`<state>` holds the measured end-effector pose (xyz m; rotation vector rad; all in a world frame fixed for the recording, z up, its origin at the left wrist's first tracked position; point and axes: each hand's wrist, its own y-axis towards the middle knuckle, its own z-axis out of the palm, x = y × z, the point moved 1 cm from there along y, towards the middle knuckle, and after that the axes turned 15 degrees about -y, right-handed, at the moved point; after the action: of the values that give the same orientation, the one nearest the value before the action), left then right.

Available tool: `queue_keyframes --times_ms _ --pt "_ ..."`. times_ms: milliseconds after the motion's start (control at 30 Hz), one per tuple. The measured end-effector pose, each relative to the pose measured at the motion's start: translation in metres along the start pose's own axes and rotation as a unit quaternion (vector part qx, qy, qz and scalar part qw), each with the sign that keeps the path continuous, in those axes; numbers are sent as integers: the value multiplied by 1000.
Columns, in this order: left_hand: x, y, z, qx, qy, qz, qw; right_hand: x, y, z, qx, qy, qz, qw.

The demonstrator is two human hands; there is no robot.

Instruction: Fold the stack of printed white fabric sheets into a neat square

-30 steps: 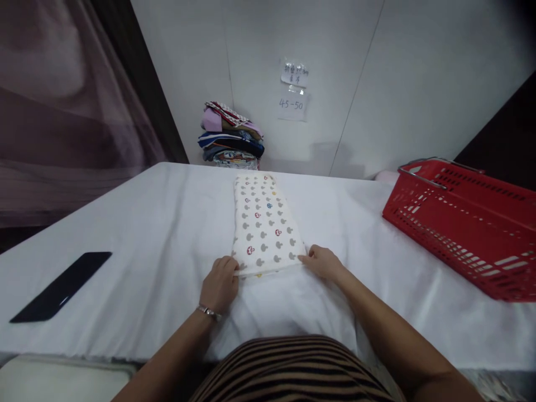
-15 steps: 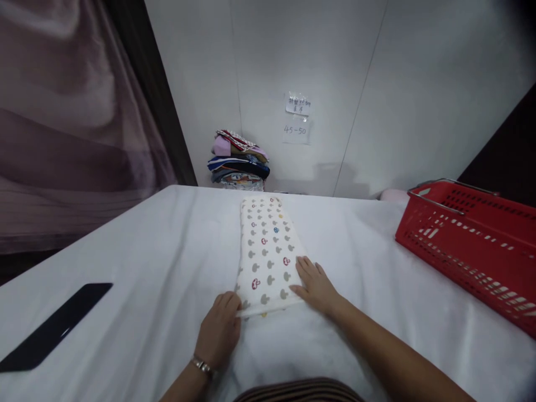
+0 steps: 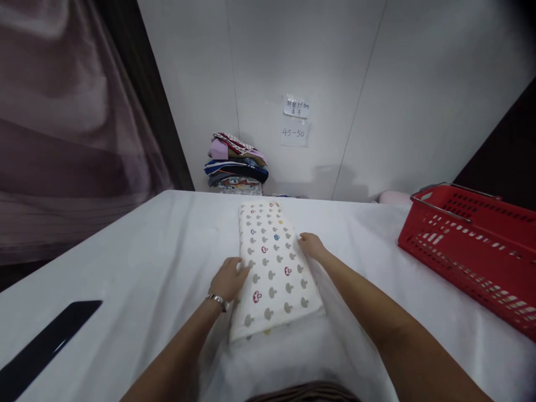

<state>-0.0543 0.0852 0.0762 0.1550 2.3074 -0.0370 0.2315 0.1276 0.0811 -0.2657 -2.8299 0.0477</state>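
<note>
- Fingers (image 3: 233, 261) of the left hand (image 3: 226, 281): parted from the thumb and loosely bent, at the left edge of the cloth; the thumb reaches over its printed top, and no firm hold shows.
- Right hand (image 3: 313, 246): one, with fingers curled at the cloth's right edge, farther up than the left; I cannot tell whether they pinch it.
- Cloth (image 3: 272, 268): one piece, folded into a long strip, lying flat between the two hands with its length running away from the person; off-white, with rows of grey mushrooms, at least three red ones and one blue.
- Bracelet (image 3: 218, 301): one, silvery, around the left wrist.
- Striped top (image 3: 307, 393): a small part of one, dark, at the bottom edge.
- Worktop (image 3: 138, 285): one, covered in white, a little creased, under the cloth.
- Flat black object (image 3: 48, 349): one, at the left, well apart from the hands, partly cut off.
- Basket (image 3: 464, 254): one, red, with slotted sides and a metal handle, on the right side, also cut off.
- Stack of fabric (image 3: 237, 169): one, past the far edge; its layers are too tight to count.
- Notes (image 3: 295, 134): two, one above the other on the pale wall (image 3: 293, 50); the lower reads 45-50.
- Curtain (image 3: 50, 139): one, pinkish, hanging at the left.
</note>
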Motion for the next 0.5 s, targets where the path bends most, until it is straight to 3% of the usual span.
queue_keyframes --times_ms 133,500 --pt "10 30 16 -10 -6 -55 998 7 26 7 31 -15 37 999" --pt "1 88 14 -35 -43 -142 988 16 49 9 74 47 60 994"
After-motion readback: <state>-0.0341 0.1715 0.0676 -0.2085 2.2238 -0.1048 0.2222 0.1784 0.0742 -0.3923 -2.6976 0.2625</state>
